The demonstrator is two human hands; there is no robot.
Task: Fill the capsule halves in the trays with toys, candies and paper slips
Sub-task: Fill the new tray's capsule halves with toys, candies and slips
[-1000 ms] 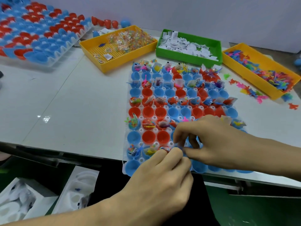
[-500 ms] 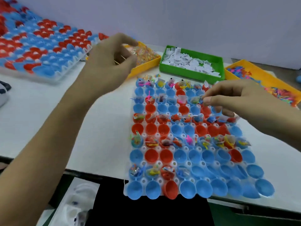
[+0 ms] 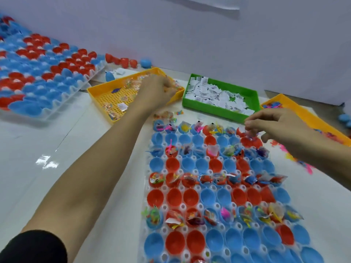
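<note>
White tabletop: your left hand (image 3: 161,90), fingers curled, has reached into the candy bin (image 3: 106,95) at 11 o'clock. Your right hand (image 3: 273,124) now pinches a piece over the tray (image 3: 191,223), top row nearly filled.

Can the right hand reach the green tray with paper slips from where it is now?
Probably yes. The right hand hovers over the capsule tray's far right corner, just in front of the green tray. Nothing stands between them, and the left hand is away in the yellow tray.
</note>
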